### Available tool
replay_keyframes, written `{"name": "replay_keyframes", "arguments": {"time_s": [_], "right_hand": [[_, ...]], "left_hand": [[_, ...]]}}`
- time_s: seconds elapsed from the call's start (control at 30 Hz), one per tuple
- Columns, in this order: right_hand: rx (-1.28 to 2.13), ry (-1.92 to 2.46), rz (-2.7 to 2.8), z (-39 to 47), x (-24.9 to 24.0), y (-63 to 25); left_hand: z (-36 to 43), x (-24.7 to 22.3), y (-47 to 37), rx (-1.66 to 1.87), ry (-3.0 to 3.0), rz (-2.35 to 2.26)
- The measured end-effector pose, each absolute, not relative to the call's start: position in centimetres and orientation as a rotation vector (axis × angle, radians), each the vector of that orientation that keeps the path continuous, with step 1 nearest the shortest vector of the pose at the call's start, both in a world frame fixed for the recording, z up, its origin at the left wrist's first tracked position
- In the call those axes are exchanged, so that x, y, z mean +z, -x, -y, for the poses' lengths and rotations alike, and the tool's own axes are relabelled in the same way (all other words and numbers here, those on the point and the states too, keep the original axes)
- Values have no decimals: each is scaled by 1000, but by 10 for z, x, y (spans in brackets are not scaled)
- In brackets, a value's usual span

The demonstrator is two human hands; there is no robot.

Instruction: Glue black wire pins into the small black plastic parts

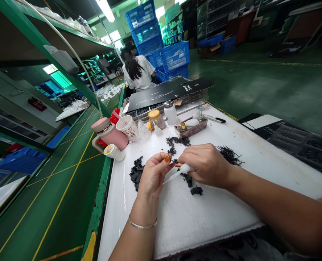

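Observation:
Over the white tabletop, my left hand pinches a small black part between thumb and fingertips. The right-hand fingertips meet it from the other side. Tucked in my right hand is a small white squeeze bottle, its thin tapered nozzle pointing down and left. Dark moulded pieces lie just below my hands. A heap of similar black pieces is left of my left wrist. Beyond my hands spread tiny black bits, and thin black rods lie behind my right wrist.
A pink mug, a lidded cup, a yellow-capped jar, a white bottle and a small box line the far side. A cutter knife lies right. A person sits beyond, beside blue crates.

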State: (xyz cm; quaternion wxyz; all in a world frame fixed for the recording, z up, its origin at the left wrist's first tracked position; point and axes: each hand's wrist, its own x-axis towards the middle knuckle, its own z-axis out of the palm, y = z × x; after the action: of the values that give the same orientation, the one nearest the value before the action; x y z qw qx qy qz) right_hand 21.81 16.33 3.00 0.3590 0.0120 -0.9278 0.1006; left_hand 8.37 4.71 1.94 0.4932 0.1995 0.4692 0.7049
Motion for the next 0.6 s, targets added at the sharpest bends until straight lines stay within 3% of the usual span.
{"name": "replay_keyframes", "arguments": {"time_s": [0.6], "right_hand": [[320, -65, 2357, -163, 30, -220]], "left_hand": [[-46, 15, -80, 1595, -433, -859]]}}
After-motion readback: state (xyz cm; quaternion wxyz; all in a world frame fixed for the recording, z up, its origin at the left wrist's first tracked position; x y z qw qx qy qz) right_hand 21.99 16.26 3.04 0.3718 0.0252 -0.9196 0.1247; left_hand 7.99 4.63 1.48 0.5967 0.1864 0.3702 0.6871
